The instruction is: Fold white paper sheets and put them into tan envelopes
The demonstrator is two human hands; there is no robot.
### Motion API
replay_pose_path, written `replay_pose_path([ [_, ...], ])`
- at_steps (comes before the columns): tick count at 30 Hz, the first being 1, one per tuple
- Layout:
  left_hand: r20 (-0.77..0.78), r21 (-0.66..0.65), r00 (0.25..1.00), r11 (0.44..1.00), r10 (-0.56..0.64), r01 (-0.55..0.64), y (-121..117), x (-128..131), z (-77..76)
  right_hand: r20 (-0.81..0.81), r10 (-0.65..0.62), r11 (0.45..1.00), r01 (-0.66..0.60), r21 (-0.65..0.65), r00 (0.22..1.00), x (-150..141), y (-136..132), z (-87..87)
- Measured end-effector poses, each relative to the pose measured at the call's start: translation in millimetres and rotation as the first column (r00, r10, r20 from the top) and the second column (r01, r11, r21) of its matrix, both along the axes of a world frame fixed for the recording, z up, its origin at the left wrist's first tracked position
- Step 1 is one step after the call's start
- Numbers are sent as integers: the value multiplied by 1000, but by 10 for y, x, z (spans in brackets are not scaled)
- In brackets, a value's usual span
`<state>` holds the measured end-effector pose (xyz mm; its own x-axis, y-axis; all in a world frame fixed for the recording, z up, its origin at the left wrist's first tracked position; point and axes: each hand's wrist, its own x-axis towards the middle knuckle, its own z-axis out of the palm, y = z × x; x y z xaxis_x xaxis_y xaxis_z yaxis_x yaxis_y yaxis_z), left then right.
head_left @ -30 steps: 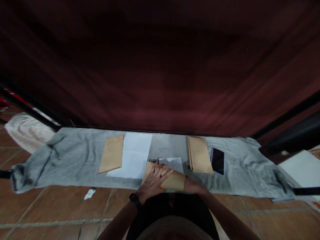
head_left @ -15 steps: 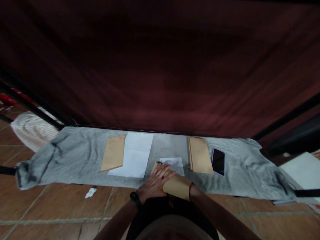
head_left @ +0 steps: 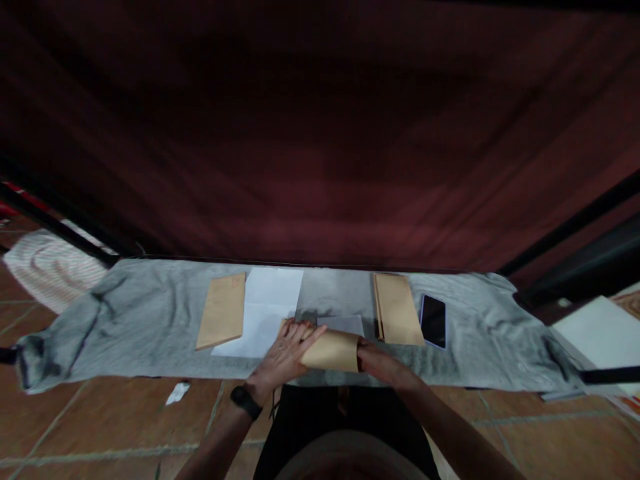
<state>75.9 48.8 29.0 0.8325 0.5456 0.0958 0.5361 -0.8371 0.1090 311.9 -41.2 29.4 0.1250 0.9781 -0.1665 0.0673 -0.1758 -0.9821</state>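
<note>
A brown paper envelope (head_left: 333, 350) lies crosswise in front of me, bulging, its open end facing right. My left hand (head_left: 287, 353), with a dark band on the wrist, is laid over the envelope's left end and grips it, thumb on top. My right hand (head_left: 373, 357) reaches into the open end; its fingers are hidden inside. Just behind the envelope is a small white paper (head_left: 345, 325), partly covered. To the left, a larger creased white sheet (head_left: 270, 293) lies beneath another brown envelope (head_left: 223, 310). A stack of brown envelopes (head_left: 400, 310) rests to the right.
A phone (head_left: 433, 321) lies right of the stack. Everything rests on a grey cloth (head_left: 160, 320). A dark red panel (head_left: 320, 167) rises behind, with black bars at both sides. A white crumpled scrap (head_left: 177, 393) is on the tiled floor (head_left: 125, 427). A white board-like item (head_left: 600, 330) stands far right.
Both hands and the envelope have moved left and slightly forward, away from my body. My right hand has drawn partly back out of the envelope, showing more of the wrist.
</note>
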Motion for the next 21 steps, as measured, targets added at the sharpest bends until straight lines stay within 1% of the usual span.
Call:
replay_pose_path([
  [2,-3,17,999,999,49,-49,50,-90,6,-155,102,994,-108,-26,983,53,-9,-60],
  [3,-4,21,997,997,75,-75,70,-138,-3,-222,124,991,-133,-24,967,73,-8,-114],
  [4,-5,23,995,995,100,-99,88,-187,-18,-233,108,993,-115,-17,966,91,-3,-183],
  [5,-7,22,992,992,122,-122,104,-238,-39,-200,60,998,-63,-6,978,109,5,-264],
  [7,-5,13,986,986,166,-166,132,-343,-85,-19,-89,996,90,17,996,150,24,-442],
  [9,7,-3,981,981,196,-196,152,-443,-125,126,-190,982,187,38,974,202,35,-605],
  [11,20,-7,975,975,221,-221,160,-527,-151,321,-263,965,251,80,910,248,32,-724],
  [14,22,13,964,964,267,-267,139,-619,-171,582,-298,952,279,125,757,251,31,-827],
  [16,13,32,956,955,294,-294,114,-664,-181,700,-270,954,284,99,661,201,55,-865],
  [18,-4,47,950,949,312,-311,94,-707,-196,817,-220,952,299,61,534,136,102,-883],
  [19,-15,52,948,947,319,-318,89,-729,-206,850,-197,950,310,42,488,107,129,-884],
  [21,-33,57,942,941,335,-333,90,-775,-229,882,-169,946,325,20,440,75,179,-870],
])
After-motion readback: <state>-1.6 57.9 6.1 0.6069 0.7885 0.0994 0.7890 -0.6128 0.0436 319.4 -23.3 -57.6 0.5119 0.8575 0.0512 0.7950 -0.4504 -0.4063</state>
